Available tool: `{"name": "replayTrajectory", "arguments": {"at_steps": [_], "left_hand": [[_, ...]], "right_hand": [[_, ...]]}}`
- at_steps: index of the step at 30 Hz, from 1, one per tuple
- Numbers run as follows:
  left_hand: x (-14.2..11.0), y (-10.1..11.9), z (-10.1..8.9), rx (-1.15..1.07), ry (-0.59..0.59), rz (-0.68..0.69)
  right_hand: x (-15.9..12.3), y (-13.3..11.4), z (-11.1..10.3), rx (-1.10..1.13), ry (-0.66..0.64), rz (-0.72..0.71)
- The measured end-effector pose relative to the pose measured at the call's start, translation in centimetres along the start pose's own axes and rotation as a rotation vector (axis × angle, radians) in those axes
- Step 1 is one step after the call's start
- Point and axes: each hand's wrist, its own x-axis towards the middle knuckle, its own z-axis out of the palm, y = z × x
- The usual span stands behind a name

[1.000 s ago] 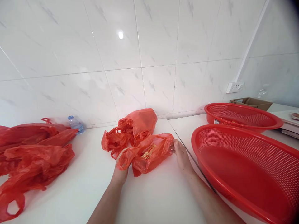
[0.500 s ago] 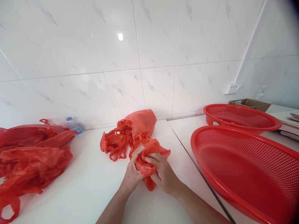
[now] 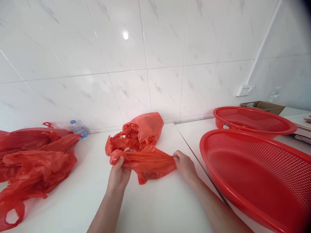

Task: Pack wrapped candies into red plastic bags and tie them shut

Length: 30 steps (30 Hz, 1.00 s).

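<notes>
A red plastic bag (image 3: 150,163) is stretched sideways between my two hands, just above the white table (image 3: 155,207). My left hand (image 3: 120,173) pinches its left end, thumb on top, with a bunched part sticking out past the fingers. At the right end, my right hand (image 3: 186,166) grips a corner of the bag between thumb and fingers. Right behind it lies a crumpled heap of red plastic bags (image 3: 148,127), partly covered by the stretched one.
A larger pile of red bags (image 3: 36,168) spreads over the left side. Behind it stands a clear water bottle (image 3: 79,130) against the tiled wall (image 3: 126,94). Two red perforated baskets (image 3: 243,181) sit on the right, with a cardboard box (image 3: 264,106) beyond them.
My hands have moved apart, the left one leftward and the right one rightward. The bag, bunched up between them before, is now pulled out long and taut.
</notes>
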Motion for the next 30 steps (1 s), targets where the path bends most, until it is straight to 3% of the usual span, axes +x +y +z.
{"name": "replayTrajectory", "arguments": {"at_steps": [3, 7, 10, 13, 15, 18, 22, 26, 28, 30], "left_hand": [[0.5, 0.4, -0.4, -0.049, 0.050, 0.006], [-0.2, -0.3, 0.3, -0.002, -0.045, -0.014], [-1.2, -0.9, 0.9, 0.045, -0.206, -0.069], [-2.0, -1.5, 1.1, 0.050, -0.340, -0.179], [-2.2, -2.0, 1.1, 0.031, -0.363, -0.253], [-2.0, -2.3, 1.2, -0.025, -0.299, -0.303], [-1.1, -1.7, 1.2, -0.099, -0.144, -0.253], [-0.4, -0.9, 0.8, -0.123, -0.023, -0.223], [-0.5, -0.8, 0.8, -0.102, -0.055, -0.206], [-1.0, -0.7, 1.0, -0.048, -0.157, -0.174]], "right_hand": [[0.4, 0.4, -0.4, 0.027, 0.093, 0.021], [-0.3, -0.8, 0.1, 0.106, 0.221, -0.308], [-1.7, -2.3, 0.8, 0.122, 0.179, -0.471], [-2.8, -3.4, 1.5, 0.170, 0.092, -0.518], [-3.1, -3.8, 2.0, 0.246, 0.060, -0.485], [-2.8, -3.8, 1.9, 0.476, -0.021, -0.328], [-1.8, -3.4, 0.4, 1.010, -0.109, -0.028], [-1.1, -3.0, -1.3, 1.478, -0.258, 0.073], [-1.1, -3.0, -1.7, 1.577, -0.334, 0.079], [-1.2, -3.0, -1.8, 1.607, -0.378, 0.075]]}}
